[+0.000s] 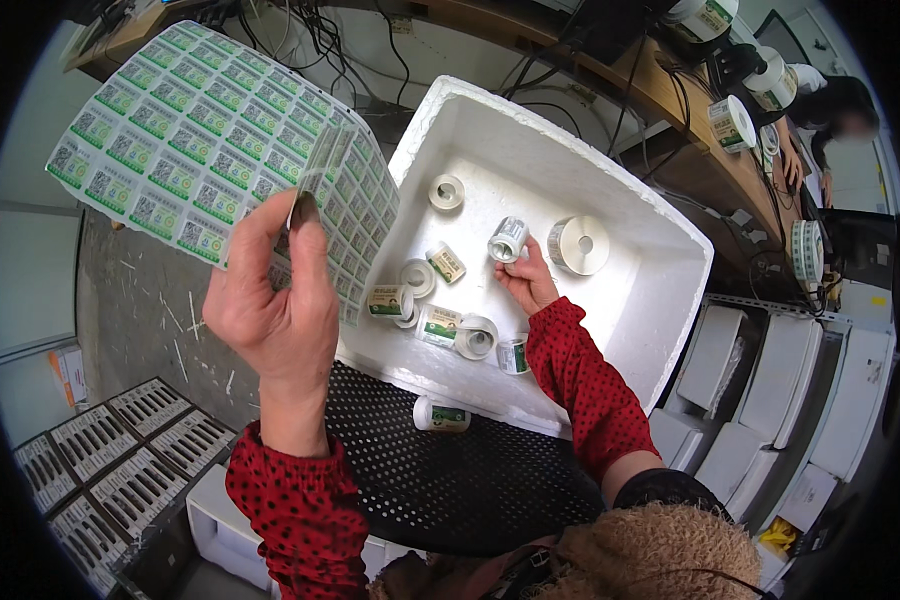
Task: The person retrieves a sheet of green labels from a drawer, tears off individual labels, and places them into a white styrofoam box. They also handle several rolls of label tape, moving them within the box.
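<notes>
My left hand [282, 290] is closed, pinching the edge of a large sheet of green-and-white stickers [185, 140] printed with square codes. The sheet is raised and curls over at its right side. Inside a white foam box [660, 240], my right hand [530, 278] grips a small roll of labels [508, 238] by its lower side. A larger white roll [580, 245] lies just right of it. Several more small label rolls are scattered in the box, among them a plain white one [446, 193] and a green-and-cream one [437, 326].
Another label roll [441, 414] lies on a black perforated surface [410, 480] before the box. A wooden desk [710, 165] with cables and rolls runs along the right, where another person's hand [790, 165] shows. White boxes [780, 370] stand right; dark trays [120, 450] lie lower left.
</notes>
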Motion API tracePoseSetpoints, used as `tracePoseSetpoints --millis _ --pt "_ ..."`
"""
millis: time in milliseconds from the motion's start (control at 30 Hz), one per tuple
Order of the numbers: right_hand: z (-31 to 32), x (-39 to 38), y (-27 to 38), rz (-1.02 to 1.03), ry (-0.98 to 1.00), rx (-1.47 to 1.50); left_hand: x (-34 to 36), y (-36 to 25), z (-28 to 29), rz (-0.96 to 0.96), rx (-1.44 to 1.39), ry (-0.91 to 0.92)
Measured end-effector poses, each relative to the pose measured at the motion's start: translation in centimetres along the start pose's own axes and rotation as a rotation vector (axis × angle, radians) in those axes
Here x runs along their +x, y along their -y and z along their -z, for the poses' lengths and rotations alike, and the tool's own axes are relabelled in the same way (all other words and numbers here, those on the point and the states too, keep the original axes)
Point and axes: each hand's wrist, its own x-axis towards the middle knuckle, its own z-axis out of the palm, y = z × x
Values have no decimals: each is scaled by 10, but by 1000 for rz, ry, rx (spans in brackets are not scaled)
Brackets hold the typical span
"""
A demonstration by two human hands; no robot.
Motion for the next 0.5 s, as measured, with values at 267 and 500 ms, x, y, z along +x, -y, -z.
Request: tracePoseSetpoints --millis 267,500 --pt "-18 30 -9 -5 -189 -153 -1 0 -3 14 -6 20" --pt "-9 45 27 576 -612 -1891 0 2 -2 -22 -14 -1"
